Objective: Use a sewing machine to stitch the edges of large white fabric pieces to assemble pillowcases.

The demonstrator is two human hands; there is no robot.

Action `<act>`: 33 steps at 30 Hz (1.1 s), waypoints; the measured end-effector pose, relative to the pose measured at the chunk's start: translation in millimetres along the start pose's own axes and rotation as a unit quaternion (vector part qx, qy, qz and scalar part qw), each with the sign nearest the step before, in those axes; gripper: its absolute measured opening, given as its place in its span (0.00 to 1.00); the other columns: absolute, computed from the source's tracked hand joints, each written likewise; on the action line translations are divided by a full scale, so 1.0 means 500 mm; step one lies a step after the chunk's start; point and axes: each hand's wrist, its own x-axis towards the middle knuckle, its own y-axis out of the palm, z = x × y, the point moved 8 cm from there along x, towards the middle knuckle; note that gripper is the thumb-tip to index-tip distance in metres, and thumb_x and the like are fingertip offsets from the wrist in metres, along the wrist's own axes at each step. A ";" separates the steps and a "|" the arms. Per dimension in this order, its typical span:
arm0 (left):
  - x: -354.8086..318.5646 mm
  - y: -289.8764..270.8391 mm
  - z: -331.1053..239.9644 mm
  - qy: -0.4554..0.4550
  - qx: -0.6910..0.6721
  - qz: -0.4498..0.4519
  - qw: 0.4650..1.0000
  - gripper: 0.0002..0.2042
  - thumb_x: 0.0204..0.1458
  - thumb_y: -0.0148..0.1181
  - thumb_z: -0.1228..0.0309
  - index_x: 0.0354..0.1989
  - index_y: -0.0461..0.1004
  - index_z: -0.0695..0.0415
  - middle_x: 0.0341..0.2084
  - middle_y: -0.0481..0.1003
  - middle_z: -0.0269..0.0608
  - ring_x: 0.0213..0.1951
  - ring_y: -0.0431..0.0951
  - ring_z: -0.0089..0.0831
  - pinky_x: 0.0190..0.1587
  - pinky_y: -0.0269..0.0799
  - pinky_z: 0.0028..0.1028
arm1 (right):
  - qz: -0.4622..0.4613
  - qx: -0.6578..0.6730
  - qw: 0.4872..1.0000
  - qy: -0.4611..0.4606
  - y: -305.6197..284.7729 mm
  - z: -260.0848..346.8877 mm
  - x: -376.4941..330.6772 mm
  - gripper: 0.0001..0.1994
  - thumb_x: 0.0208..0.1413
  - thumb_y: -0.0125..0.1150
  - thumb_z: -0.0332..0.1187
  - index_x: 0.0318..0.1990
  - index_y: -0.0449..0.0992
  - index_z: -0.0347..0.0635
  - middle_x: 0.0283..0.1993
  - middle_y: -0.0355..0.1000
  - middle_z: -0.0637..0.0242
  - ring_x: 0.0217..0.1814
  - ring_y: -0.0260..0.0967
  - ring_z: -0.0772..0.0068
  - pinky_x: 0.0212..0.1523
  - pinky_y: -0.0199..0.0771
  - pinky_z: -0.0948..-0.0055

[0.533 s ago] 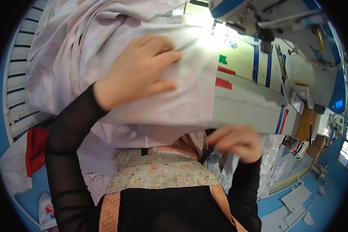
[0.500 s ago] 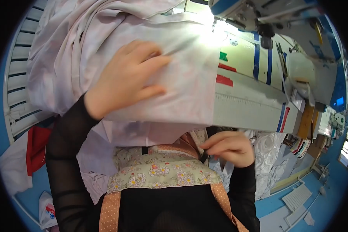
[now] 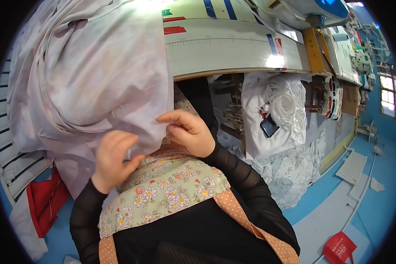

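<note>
A wide pale pink and lilac fabric [image 3: 119,75] covers the left part of the sewing table and hangs over its front edge toward my lap. My left hand [image 3: 115,159], somewhat blurred, is over the hanging part, its thumb apart from the fingers and nothing seen between them. My right hand [image 3: 187,132] is at the fabric's right edge, with the forefinger stretched out over the cloth and the other fingers bent. Whether the forefinger presses on the cloth, I cannot tell. Below both hands lies my flowered apron [image 3: 171,187].
A ruler scale [image 3: 220,40] runs along the sewing table [image 3: 233,55]. Beneath it on the right are a white cloth [image 3: 255,119], coiled white cord [image 3: 286,103] and a dark phone-like object [image 3: 269,126]. A slatted white rack [image 3: 2,132] and a red-and-white garment [image 3: 46,198] are at left.
The view has swung right and down. My left hand has come off the top of the fabric to its hanging part; my right hand has moved from the apron to the fabric's edge.
</note>
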 end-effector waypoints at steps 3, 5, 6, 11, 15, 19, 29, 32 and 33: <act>-0.021 0.038 -0.006 -0.036 -0.066 0.009 0.997 0.20 0.40 0.69 0.74 0.44 0.73 0.62 0.41 0.75 0.47 0.42 0.74 0.47 0.45 0.70 0.39 | 0.015 0.003 1.000 0.024 -0.003 -0.004 -0.021 0.16 0.58 0.51 0.18 0.54 0.72 0.35 0.39 0.73 0.71 0.33 0.65 0.88 0.36 0.69 0.83; -0.027 0.019 -0.009 -0.046 -0.059 -0.047 0.996 0.18 0.41 0.67 0.77 0.43 0.73 0.62 0.38 0.75 0.47 0.41 0.74 0.47 0.44 0.70 0.40 | 0.002 -0.018 1.000 -0.003 -0.003 0.008 -0.027 0.16 0.57 0.51 0.18 0.53 0.73 0.36 0.40 0.74 0.70 0.35 0.68 0.84 0.36 0.71 0.81; -0.028 0.018 -0.010 -0.043 -0.058 -0.049 0.996 0.18 0.41 0.67 0.77 0.43 0.73 0.62 0.38 0.75 0.47 0.41 0.74 0.47 0.44 0.70 0.40 | -0.011 -0.037 0.999 -0.027 -0.005 0.017 -0.028 0.17 0.56 0.51 0.18 0.52 0.74 0.37 0.41 0.75 0.68 0.37 0.71 0.81 0.37 0.74 0.78; -0.047 0.013 -0.017 -0.081 -0.113 -0.026 0.990 0.15 0.41 0.65 0.79 0.41 0.74 0.61 0.32 0.76 0.44 0.37 0.75 0.44 0.42 0.71 0.37 | -0.007 -0.220 0.960 -0.174 0.010 0.054 -0.025 0.14 0.52 0.53 0.18 0.47 0.76 0.36 0.37 0.75 0.63 0.34 0.73 0.74 0.35 0.71 0.78; -0.052 0.012 -0.042 -0.085 -0.210 0.052 0.973 0.14 0.44 0.66 0.76 0.41 0.76 0.59 0.33 0.77 0.43 0.38 0.76 0.41 0.42 0.71 0.36 | -0.059 -0.230 0.955 -0.177 0.020 0.084 -0.049 0.11 0.51 0.52 0.18 0.41 0.76 0.35 0.34 0.74 0.60 0.34 0.72 0.70 0.38 0.70 0.76; -0.041 0.089 -0.078 -0.033 -0.358 0.190 0.913 0.13 0.52 0.63 0.71 0.46 0.77 0.58 0.41 0.78 0.43 0.44 0.77 0.41 0.49 0.72 0.35 | -0.027 -0.188 0.976 -0.110 0.013 0.054 -0.059 0.12 0.55 0.45 0.16 0.43 0.73 0.34 0.40 0.73 0.63 0.42 0.71 0.75 0.42 0.70 0.77; 0.012 0.206 -0.021 -0.062 -0.338 0.177 0.922 0.20 0.60 0.53 0.69 0.61 0.67 0.60 0.58 0.68 0.51 0.60 0.67 0.40 0.62 0.61 0.33 | -0.013 -0.382 0.890 -0.248 0.051 0.142 -0.070 0.15 0.46 0.50 0.11 0.40 0.76 0.36 0.40 0.75 0.56 0.38 0.76 0.62 0.37 0.76 0.72; 0.036 0.141 0.007 -0.082 -0.284 0.180 0.938 0.19 0.59 0.55 0.69 0.59 0.68 0.60 0.56 0.70 0.50 0.59 0.69 0.40 0.61 0.62 0.32 | -0.057 -0.417 0.813 -0.402 0.076 0.271 -0.084 0.15 0.40 0.60 0.13 0.35 0.79 0.41 0.40 0.74 0.57 0.43 0.74 0.56 0.40 0.74 0.67; 0.020 0.117 0.013 -0.086 -0.267 0.183 0.942 0.19 0.59 0.55 0.69 0.58 0.69 0.60 0.56 0.71 0.50 0.58 0.69 0.40 0.61 0.63 0.32 | -0.061 -0.430 0.795 -0.423 0.079 0.300 -0.084 0.15 0.39 0.61 0.13 0.35 0.79 0.42 0.41 0.74 0.57 0.44 0.73 0.55 0.41 0.74 0.66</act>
